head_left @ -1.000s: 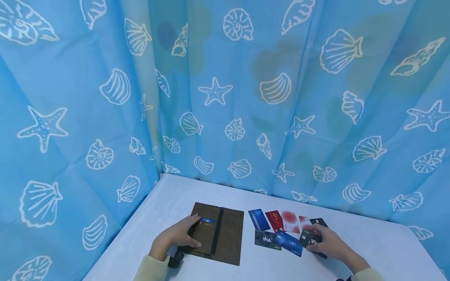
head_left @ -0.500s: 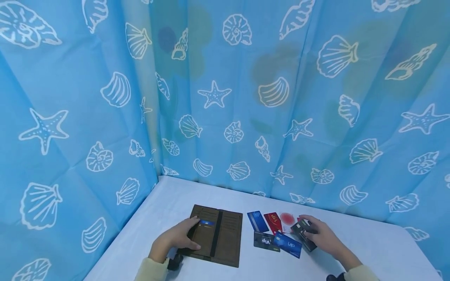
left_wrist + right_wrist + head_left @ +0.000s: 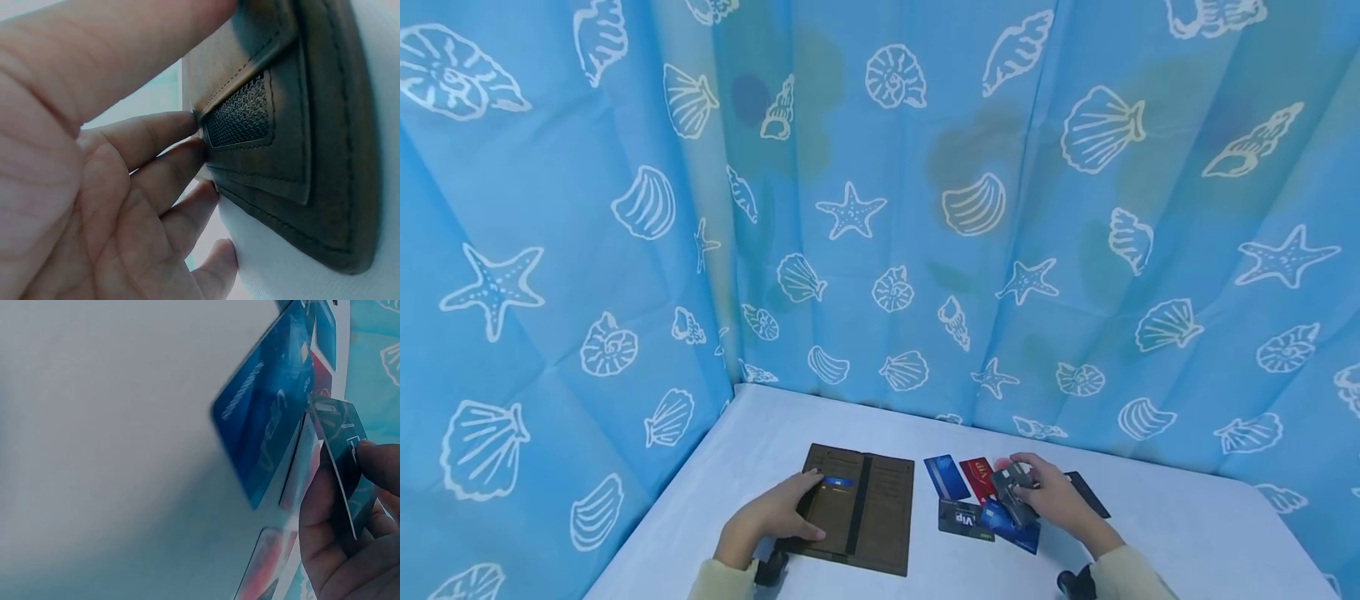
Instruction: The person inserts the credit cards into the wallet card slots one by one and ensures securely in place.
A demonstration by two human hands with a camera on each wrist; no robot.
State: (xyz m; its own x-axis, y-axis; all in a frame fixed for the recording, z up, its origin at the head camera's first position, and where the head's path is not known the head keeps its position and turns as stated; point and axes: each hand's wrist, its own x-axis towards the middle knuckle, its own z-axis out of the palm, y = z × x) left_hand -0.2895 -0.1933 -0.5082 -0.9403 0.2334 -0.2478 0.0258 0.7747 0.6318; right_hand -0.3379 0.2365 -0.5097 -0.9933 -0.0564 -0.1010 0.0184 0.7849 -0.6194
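Observation:
An open brown leather wallet (image 3: 886, 521) lies on the table, with a blue card (image 3: 838, 482) peeking out of a slot in its left half. My left hand (image 3: 771, 517) rests at the wallet's left edge. In the left wrist view its fairly straight fingertips (image 3: 190, 119) touch that edge, and the thumb reaches across above them. My right hand (image 3: 1058, 500) pinches a dark grey card (image 3: 334, 440) between thumb and fingers, tilted over the spread cards. In the head view it overlaps a blue card (image 3: 1028, 536) lying below it.
Left of the right hand lie a blue striped card (image 3: 947, 477), a red VIP card (image 3: 979, 479) and a black VIP card (image 3: 966, 520). Another black card (image 3: 1088, 493) lies beyond the right wrist. A blue shell-print curtain (image 3: 850, 275) hangs behind the white table (image 3: 790, 417).
My right hand has lifted the dark grey card from the right end of the spread and moved left with it. The left hand stays at the wallet.

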